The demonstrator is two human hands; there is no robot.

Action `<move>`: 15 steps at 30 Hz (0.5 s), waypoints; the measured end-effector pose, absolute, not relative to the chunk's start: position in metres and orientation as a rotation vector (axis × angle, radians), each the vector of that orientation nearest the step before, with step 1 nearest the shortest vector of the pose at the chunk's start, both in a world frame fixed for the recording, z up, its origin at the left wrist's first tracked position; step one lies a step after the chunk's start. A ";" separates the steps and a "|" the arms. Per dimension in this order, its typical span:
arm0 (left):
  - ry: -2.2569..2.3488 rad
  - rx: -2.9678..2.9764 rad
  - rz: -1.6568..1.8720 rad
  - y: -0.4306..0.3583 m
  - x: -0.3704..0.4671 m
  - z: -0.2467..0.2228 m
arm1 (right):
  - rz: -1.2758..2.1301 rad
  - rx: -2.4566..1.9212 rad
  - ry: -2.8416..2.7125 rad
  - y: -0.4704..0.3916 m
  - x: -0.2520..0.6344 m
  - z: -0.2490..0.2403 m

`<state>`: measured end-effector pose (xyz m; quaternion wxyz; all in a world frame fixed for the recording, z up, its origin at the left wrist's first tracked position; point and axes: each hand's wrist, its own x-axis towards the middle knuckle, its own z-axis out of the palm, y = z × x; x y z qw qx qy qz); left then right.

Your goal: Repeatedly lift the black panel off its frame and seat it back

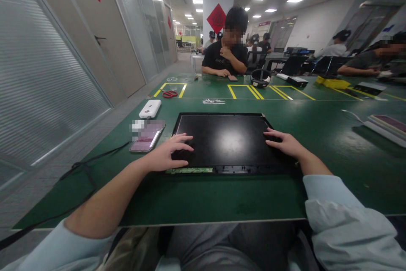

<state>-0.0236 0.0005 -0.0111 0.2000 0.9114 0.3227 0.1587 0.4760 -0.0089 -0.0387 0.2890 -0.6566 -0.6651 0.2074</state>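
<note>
A flat black display panel (222, 140) lies on the green table, with a glare spot on its surface. Along its near edge runs a narrow green circuit strip (190, 171). My left hand (171, 151) rests over the panel's left edge, fingers spread and grasping nothing. On the opposite side my right hand (283, 142) has its fingertips at the right edge, fingers apart and holding nothing.
Left of the panel are a phone (147, 136) and a white power bank (150, 109) with a cable. Farther back lie red scissors (169, 94), white strips (213, 102) and a headset (260, 78). A person (226, 51) sits across the green table (209, 201).
</note>
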 end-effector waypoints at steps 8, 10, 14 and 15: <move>0.822 2.475 0.319 0.004 -0.028 -0.008 | 0.552 -1.747 -1.768 -0.009 0.477 -0.039; 0.822 2.462 0.324 0.004 -0.029 -0.008 | 0.553 -1.747 -1.763 -0.009 0.477 -0.039; 0.798 2.453 0.374 0.004 -0.029 -0.009 | 0.550 -1.739 -1.758 -0.008 0.477 -0.040; 0.790 2.454 0.385 0.004 -0.028 -0.009 | 0.549 -1.737 -1.759 -0.008 0.477 -0.041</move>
